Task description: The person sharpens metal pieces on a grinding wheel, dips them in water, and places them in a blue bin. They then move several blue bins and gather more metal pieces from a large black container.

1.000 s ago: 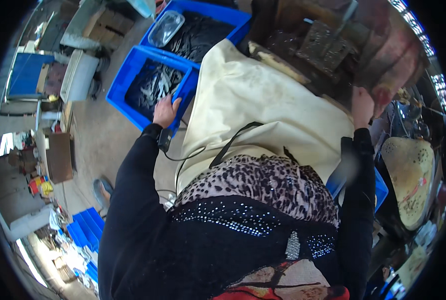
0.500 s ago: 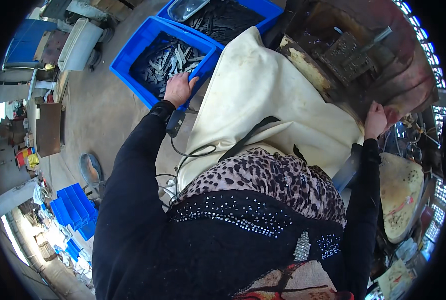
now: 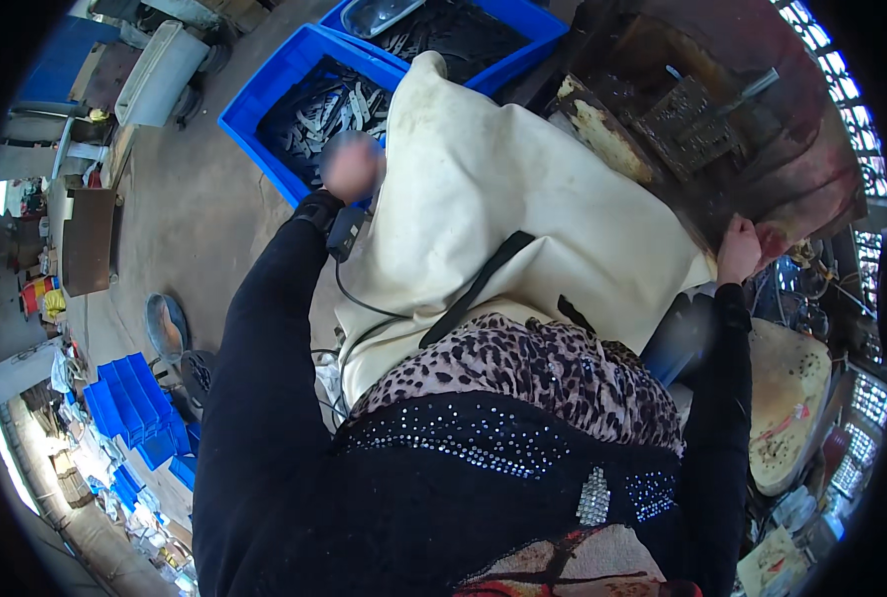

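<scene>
My left hand (image 3: 352, 167) is at the near right side of a blue bin (image 3: 254, 95) that holds many dark grey, flat metal pieces (image 3: 349, 107). Blur hides its fingers, so its grip cannot be made out. A cream apron (image 3: 503, 169) spreads over my lap, and its raised far corner overlaps the bin's right side. My right hand (image 3: 739, 251) is closed in a fist at the near edge of a dark, wet-looking worktable (image 3: 782, 139), beside the apron's right corner. Whatever it may hold is hidden.
Behind the first bin stands a second blue bin (image 3: 523, 50) with dark pieces and a clear scoop-like container (image 3: 379, 15). A greasy metal block (image 3: 697, 124) sits on the worktable. At right is a worn cream seat (image 3: 787, 398); stacked blue trays (image 3: 130, 398) stand left.
The apron's far peak has shifted left and now covers part of the bin's right side. My left hand has moved slightly and turned blurry. My right fist has come slightly nearer.
</scene>
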The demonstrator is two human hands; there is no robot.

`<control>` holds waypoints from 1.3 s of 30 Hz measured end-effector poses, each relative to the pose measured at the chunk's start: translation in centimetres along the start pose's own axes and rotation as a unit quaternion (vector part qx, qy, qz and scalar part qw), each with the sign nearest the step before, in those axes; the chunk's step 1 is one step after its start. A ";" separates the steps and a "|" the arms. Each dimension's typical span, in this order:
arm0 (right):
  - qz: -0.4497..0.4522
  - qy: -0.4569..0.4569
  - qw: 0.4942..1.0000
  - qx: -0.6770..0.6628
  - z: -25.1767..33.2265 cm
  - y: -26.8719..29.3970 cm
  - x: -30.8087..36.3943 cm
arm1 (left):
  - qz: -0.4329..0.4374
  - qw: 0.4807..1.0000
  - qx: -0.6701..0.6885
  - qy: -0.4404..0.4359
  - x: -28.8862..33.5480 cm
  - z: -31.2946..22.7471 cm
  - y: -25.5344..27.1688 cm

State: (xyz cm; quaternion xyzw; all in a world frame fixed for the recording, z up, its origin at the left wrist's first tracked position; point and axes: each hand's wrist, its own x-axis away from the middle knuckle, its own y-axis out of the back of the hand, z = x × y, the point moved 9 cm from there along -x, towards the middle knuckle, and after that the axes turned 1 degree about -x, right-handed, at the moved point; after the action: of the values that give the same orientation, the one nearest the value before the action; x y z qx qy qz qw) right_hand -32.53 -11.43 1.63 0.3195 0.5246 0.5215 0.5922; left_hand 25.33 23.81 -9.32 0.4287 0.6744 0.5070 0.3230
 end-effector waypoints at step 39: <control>0.208 0.040 0.977 -0.007 -2.9 -5.0 -0.6 | -0.024 0.993 0.111 -0.028 0.6 -0.3 1.0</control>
State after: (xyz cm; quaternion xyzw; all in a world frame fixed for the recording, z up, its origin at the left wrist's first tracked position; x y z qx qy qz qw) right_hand -33.84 -13.75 -3.59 0.3965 0.4659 0.6492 0.4519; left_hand 25.09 24.38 -8.32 0.4598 0.7274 0.4089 0.3037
